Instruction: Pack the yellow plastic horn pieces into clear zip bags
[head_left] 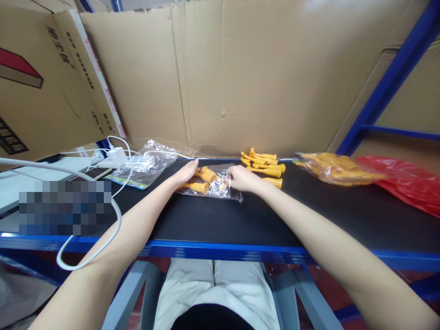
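A clear plastic bag (225,190) lies on the black tabletop between my hands, with a few orange-yellow plastic pieces (197,187) inside its left part. My left hand (187,173) is closed on the bag's left end, against the pieces; most of its fingers are hidden. At the other end, my right hand (242,178) has its fingers curled and pinches the bag's film. Just beyond the right hand, several loose orange-yellow pieces (266,169) with flared ends lie in a small group.
To the right are a filled clear bag of orange pieces (337,168) and a red plastic bag (402,178). Clear packaging (154,160), a white charger (117,156) and a looping white cable (118,220) are at left. Cardboard (257,82) walls the back; a blue edge (223,250) runs in front.
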Demonstrator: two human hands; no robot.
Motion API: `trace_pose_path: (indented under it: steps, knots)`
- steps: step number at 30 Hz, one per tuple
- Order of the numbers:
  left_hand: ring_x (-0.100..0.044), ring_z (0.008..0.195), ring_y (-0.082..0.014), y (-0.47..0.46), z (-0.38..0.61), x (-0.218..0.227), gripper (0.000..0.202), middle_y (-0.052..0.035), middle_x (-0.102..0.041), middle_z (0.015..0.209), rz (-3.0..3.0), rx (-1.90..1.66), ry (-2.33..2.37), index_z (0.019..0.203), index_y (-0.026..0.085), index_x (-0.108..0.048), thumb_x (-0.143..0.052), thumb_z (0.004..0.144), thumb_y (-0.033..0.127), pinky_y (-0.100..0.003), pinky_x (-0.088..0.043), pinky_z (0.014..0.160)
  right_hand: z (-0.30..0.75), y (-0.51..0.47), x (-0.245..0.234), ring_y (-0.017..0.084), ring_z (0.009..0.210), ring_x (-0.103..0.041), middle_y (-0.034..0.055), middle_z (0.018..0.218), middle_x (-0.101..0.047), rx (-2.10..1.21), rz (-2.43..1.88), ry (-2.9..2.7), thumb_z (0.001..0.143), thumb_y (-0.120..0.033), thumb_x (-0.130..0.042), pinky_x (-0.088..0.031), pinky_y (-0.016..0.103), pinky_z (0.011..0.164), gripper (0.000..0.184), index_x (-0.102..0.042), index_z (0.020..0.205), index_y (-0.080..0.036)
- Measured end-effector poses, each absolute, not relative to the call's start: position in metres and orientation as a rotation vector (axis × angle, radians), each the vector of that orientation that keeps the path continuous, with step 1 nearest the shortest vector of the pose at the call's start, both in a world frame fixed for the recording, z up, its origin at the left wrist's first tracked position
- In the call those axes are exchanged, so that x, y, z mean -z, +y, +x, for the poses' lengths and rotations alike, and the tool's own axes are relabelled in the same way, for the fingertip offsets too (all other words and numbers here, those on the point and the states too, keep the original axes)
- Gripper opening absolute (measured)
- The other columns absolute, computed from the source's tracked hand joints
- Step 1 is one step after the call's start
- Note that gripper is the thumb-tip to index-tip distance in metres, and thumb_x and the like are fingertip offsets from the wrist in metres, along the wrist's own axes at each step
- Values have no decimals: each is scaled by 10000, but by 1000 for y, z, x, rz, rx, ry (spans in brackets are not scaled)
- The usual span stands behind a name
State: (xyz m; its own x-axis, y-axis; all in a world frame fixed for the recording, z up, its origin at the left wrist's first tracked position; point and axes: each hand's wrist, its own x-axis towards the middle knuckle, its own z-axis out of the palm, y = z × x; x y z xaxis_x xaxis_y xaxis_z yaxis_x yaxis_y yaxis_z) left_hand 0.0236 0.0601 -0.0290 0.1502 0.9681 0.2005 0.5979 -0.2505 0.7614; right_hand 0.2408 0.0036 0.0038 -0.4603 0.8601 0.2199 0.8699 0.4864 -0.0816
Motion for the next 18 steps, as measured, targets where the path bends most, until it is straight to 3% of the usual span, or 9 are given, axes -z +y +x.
trace_pose_path:
  steps: [4,9,13,18]
  knots:
    - [-338,1287,-241,64,17,32,589,-70,-400,1381,1870,-974,1498,1256,172,-468,-219,865,537,-326,-232,1050,241,4,-1,138,574,-571,62,619,-614,-249,-1563,-2490,787,-266,-491,-377,212,531,208,-594,661,-137]
    - [-322,1298,-225,72,12,38,636,-84,-372,1397,1779,-1047,1442,1282,179,-435,-221,848,592,-337,-249,1044,242,4,3,108,378,-509,9,533,-563,-592,-1503,-2389,824,-328,-455,-377,202,414,275,-581,968,-130]
    - [-322,1298,-217,77,10,39,617,-99,-390,1385,1705,-1100,1424,1251,168,-458,-244,850,585,-330,-247,1045,241,3,4,83,357,-487,24,651,-609,-607,-1462,-2372,812,-335,-491,-394,200,400,325,-521,1066,-135]
    - [-367,1270,-226,74,12,37,578,-110,-432,1355,1689,-1146,1395,1194,153,-500,-263,858,559,-329,-253,1037,241,6,9,60,397,-496,96,979,-607,-708,-1491,-2314,815,-347,-504,-393,201,361,367,-459,1123,-152]
